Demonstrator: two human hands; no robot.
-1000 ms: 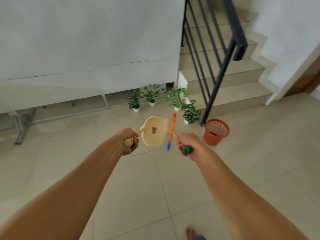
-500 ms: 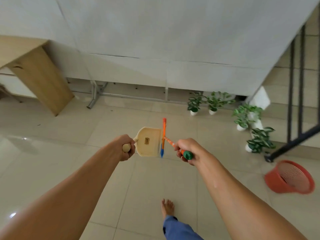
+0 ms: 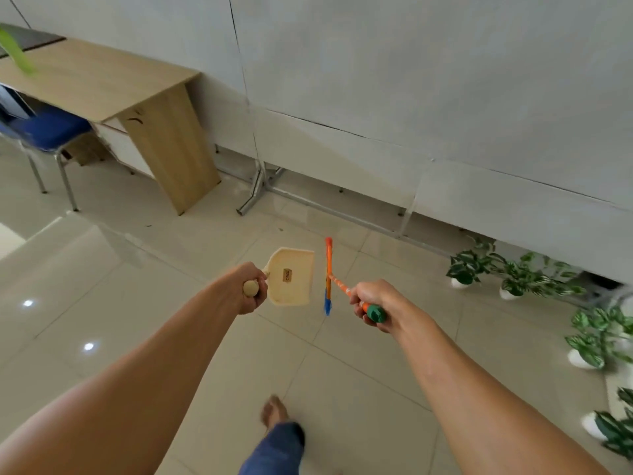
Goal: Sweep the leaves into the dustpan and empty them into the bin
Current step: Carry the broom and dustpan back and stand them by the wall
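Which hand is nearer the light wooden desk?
Left. The left hand, gripping the cream plastic dustpan, lies toward the desk; the right hand, holding the orange broom, is farther right.

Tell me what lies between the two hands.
Head view: the cream dustpan in the left hand, then the orange-and-blue head of the broom, held by the right hand.

Floor (image 3: 120,269): pale glossy tiles, two lamp reflections left of left hand (image 3: 251,289). Wall (image 3: 411,80): white panels beyond both hands, standing on metal frame (image 3: 260,186). Desk (image 3: 102,80): light wood, far left beyond left hand, against wall. Chair (image 3: 48,128): blue seat, metal legs, partly under desk. Plants (image 3: 513,279): white pots, in row right of right hand (image 3: 373,303), near wall foot.
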